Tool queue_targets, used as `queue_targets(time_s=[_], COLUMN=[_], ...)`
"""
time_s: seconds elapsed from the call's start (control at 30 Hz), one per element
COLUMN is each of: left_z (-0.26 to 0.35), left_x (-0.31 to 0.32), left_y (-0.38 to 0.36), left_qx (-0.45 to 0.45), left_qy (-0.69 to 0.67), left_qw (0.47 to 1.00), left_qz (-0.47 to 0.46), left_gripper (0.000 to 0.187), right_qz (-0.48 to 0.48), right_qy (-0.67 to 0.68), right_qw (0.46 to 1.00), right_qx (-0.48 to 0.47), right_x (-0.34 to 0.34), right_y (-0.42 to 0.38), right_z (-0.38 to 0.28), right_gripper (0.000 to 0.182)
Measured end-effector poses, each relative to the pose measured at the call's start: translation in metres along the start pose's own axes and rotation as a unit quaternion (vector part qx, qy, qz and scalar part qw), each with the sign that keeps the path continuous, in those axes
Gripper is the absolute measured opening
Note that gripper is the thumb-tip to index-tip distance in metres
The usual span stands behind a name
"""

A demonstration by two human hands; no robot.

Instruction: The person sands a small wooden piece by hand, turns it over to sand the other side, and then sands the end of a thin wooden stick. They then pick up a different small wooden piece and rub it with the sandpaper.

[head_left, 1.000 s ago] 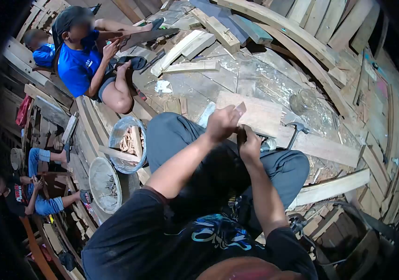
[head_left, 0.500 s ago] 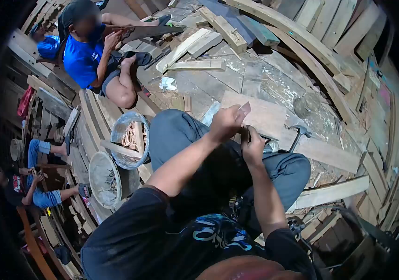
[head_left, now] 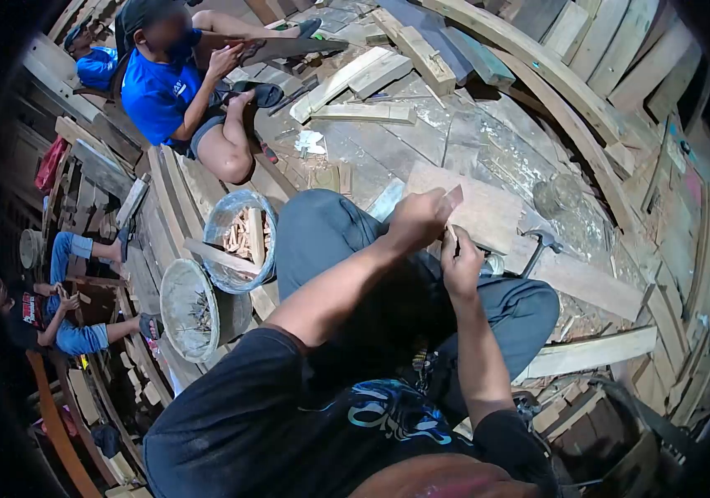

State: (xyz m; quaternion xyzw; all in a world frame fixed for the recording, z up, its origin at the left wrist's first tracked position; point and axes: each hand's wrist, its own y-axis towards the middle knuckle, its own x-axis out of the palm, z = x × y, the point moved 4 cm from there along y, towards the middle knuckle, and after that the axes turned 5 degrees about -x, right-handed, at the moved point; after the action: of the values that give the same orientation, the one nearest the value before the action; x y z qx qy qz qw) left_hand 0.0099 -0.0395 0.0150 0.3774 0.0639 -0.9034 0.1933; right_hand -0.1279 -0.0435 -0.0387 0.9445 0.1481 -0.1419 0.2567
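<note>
My left hand is closed in a fist around a knife, its broad, flat blade poking out past the fingers. Just below and to the right, my right hand pinches a small, pale wooden stick that points up towards the blade. Both hands are close together over my lap, and most of the knife's handle is hidden in my grip. Beyond them, a flat wooden board lies on the floor. A claw hammer rests to the right of my right hand.
Left of my knee are a bucket of small wood pieces and a pail holding dark nail-like bits. A co-worker in blue sits at upper left, another person at far left. Curved beams and planks lie at upper right.
The view has shifted slightly, moving the scene a little to the right. My right hand has turned so the pale stick now shows above its fingers; the knife stays in my left.
</note>
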Motion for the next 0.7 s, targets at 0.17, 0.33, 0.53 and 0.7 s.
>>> queue_targets(time_s=[0.17,0.33,0.53,0.7], left_z=[0.002,-0.004,-0.008,0.001], left_x=[-0.001,0.008,0.008,0.000], left_y=[-0.004,-0.006,-0.002,-0.001], left_qx=[0.030,0.053,0.033,-0.004], left_qy=[0.022,0.025,0.016,-0.008], left_qw=[0.999,0.998,0.999,1.000], left_qz=[0.016,-0.003,-0.004,0.007], left_gripper=[0.029,0.028,0.035,0.035], right_qz=[-0.001,-0.004,-0.002,0.008], right_qy=[0.028,0.017,0.018,0.013], right_qw=[1.000,0.999,1.000,1.000], right_qx=[0.007,0.027,0.007,0.006], right_x=[0.001,0.000,0.000,-0.001], right_y=[-0.004,-0.005,-0.003,-0.001], right_z=[0.004,0.005,0.005,0.002], right_gripper=[0.024,0.025,0.024,0.025])
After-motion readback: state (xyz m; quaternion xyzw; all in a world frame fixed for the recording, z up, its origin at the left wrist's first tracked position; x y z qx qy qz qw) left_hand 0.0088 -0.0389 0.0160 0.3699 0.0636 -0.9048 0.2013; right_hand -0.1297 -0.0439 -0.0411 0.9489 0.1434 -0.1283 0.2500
